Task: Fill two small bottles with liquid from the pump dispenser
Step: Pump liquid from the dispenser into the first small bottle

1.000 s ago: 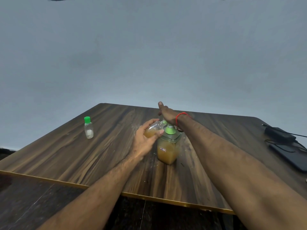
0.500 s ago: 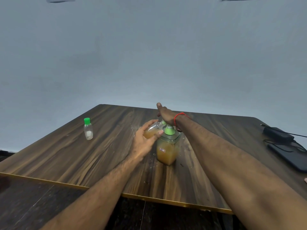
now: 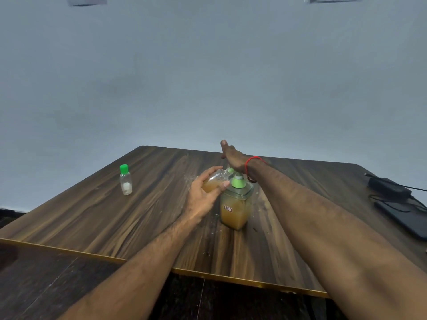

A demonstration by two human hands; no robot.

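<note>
Dark wood tabletop carries our pump dispenser, amber and part full; our left hand stays wrapped around the tilted small bottle, its mouth at the spout. Our right hand, fingers spread, has hardly moved on the pump head, so we judge filling continues; farther left stands the capped second bottle

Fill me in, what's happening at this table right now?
A person is filling a small clear plastic bottle with amber liquid from a square clear pump dispenser with a green collar on the dark wooden table. The left hand holds the bottle tilted at the spout; it looks partly filled. The right hand rests on the pump head, fingers extended. A second small clear bottle with a green cap stands upright, apart on the left.
</note>
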